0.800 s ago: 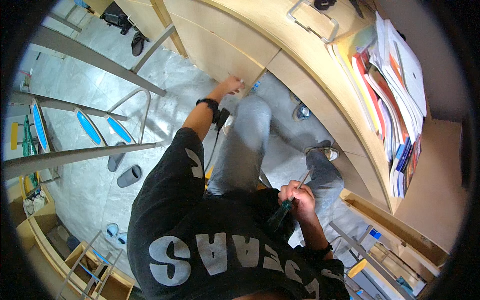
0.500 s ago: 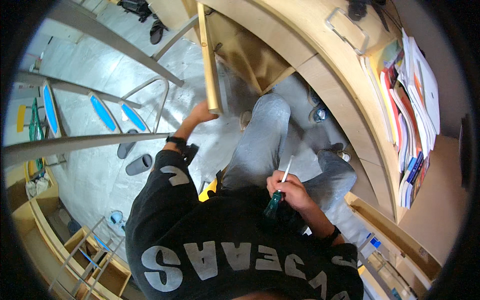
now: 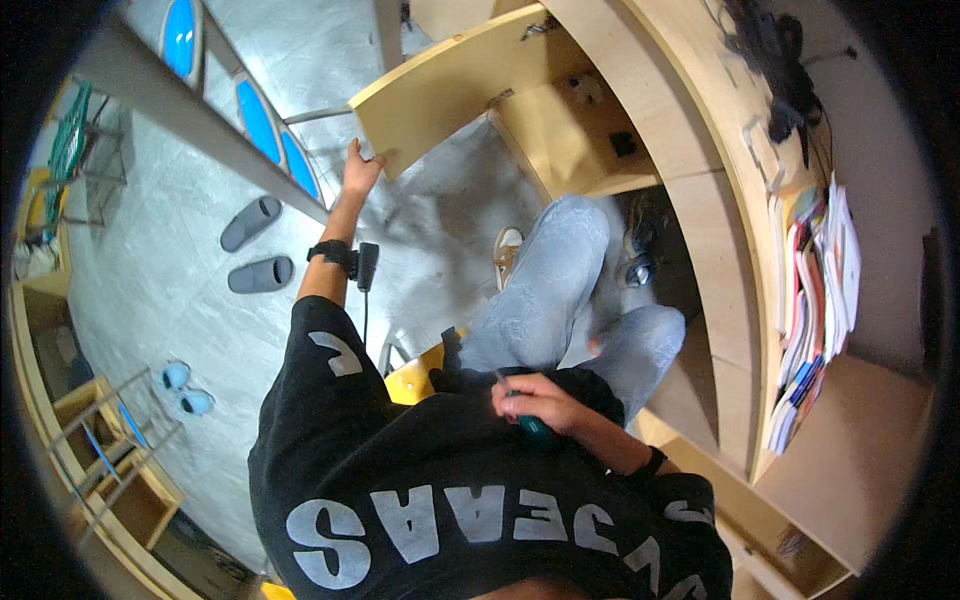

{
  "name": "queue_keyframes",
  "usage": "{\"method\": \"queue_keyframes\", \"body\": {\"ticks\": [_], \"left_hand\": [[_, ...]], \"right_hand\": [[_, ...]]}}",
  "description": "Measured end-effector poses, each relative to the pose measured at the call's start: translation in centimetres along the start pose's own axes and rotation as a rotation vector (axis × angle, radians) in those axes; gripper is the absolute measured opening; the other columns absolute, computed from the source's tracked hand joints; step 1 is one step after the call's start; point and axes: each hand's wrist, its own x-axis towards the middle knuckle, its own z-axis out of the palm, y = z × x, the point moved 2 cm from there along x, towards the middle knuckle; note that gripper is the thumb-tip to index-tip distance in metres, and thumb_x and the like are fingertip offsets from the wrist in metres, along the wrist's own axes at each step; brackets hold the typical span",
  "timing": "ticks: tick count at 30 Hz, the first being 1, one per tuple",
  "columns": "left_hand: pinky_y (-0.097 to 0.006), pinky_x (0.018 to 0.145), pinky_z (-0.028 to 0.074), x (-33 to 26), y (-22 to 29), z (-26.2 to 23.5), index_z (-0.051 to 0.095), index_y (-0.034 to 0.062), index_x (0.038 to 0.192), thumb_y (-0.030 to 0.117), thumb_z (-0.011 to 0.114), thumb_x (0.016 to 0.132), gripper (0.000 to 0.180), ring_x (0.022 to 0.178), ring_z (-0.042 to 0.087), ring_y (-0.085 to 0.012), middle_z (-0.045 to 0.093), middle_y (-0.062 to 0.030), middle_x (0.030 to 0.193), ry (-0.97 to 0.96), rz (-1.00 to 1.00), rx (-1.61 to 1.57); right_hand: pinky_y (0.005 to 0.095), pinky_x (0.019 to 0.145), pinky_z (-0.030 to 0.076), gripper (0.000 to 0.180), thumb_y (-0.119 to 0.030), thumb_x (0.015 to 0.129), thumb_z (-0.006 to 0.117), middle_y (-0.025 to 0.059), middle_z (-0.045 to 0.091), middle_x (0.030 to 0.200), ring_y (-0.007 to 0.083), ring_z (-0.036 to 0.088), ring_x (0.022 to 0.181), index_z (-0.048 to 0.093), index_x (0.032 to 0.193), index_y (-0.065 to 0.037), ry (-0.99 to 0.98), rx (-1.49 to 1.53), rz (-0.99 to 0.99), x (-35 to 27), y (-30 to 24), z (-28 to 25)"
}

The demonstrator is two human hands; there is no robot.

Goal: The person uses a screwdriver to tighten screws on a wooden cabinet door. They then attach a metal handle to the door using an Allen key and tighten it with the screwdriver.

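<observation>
My left hand (image 3: 362,170), arm stretched out, grips the free edge of a light wooden cabinet door (image 3: 450,85). The door stands swung out from the cabinet (image 3: 560,130), so part of the inside shows. Close to my lap, my right hand (image 3: 540,400) is closed around a screwdriver (image 3: 535,427) with a dark green handle. Its shaft points up and away from me, partly hidden by my fingers. A dark hinge (image 3: 540,28) shows near the door's far end.
A metal ladder with blue treads (image 3: 258,120) stands left of the door. Grey slippers (image 3: 260,275) and blue slippers (image 3: 173,376) lie on the floor. Books and papers (image 3: 810,290) stand on the desk at right. Under me is a yellow seat (image 3: 415,380).
The door, seen nearly edge-on before, now shows its broad face, with my left hand still at its edge. My right hand has drawn the screwdriver closer and turned its shaft.
</observation>
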Motion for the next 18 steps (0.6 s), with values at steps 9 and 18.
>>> {"method": "queue_keyframes", "body": {"ticks": [9, 18], "left_hand": [[-0.037, 0.083, 0.047, -12.1, -3.3, 3.1, 0.048, -0.0019, 0.121, 0.025, 0.062, 0.073, 0.056, 0.096, 0.059, -0.0308, 0.058, -0.0196, 0.112, -0.313, -0.276, -0.019], [-0.028, 0.075, 0.047, -15.1, 6.5, -3.9, 0.049, 0.0013, 0.116, 0.015, 0.052, 0.083, 0.036, 0.087, 0.060, -0.0158, 0.059, -0.0074, 0.108, -0.409, -0.237, -0.290]], "right_hand": [[0.0245, 0.045, 0.042, 0.021, -0.018, 0.091, 0.050, 0.0057, 0.055, 0.072, 0.0124, 0.050, 0.051, 0.047, 0.105, -0.002, 0.052, 0.075, 0.197, 1.5, 0.3, 0.6], [0.0244, 0.036, 0.042, 0.035, -0.026, 0.096, 0.041, 0.0098, 0.056, 0.073, 0.0139, 0.053, 0.043, 0.041, 0.126, -0.007, 0.081, 0.025, -0.007, 3.8, -7.6, -2.1]]}}
